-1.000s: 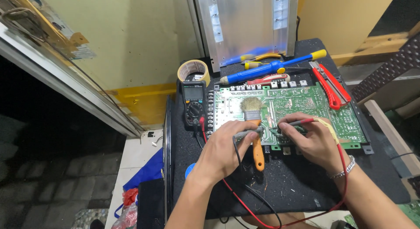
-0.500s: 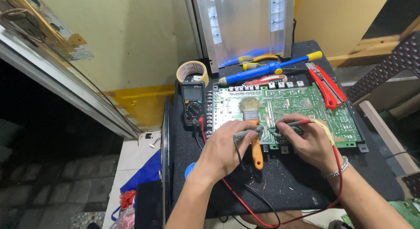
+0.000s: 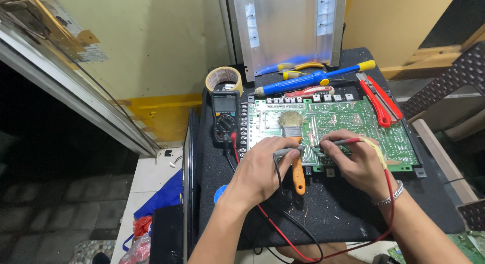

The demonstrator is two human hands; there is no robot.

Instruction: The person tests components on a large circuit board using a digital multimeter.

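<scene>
Both hands on green board (image 3: 353,122), L hand (image 3: 260,168) pinching black probe (image 3: 287,152), R hand (image 3: 356,160) pinching red probe (image 3: 346,142)

We probe a green circuit board with both hands.

Our left hand (image 3: 262,165) pinches the black probe (image 3: 285,153) at the near edge of the circuit board (image 3: 353,125), and our right hand (image 3: 356,163) holds the red probe (image 3: 343,142) with its tip on the board's near middle. A brush (image 3: 294,143) with an orange handle lies across the board's near edge, between our hands. Just left of the board sits a black multimeter (image 3: 225,115), a tape roll (image 3: 224,81) beyond it. Behind the board lie a blue screwdriver (image 3: 303,81) and, toward its right corner, a red cutter (image 3: 380,98), all on the dark tabletop (image 3: 333,213).
</scene>
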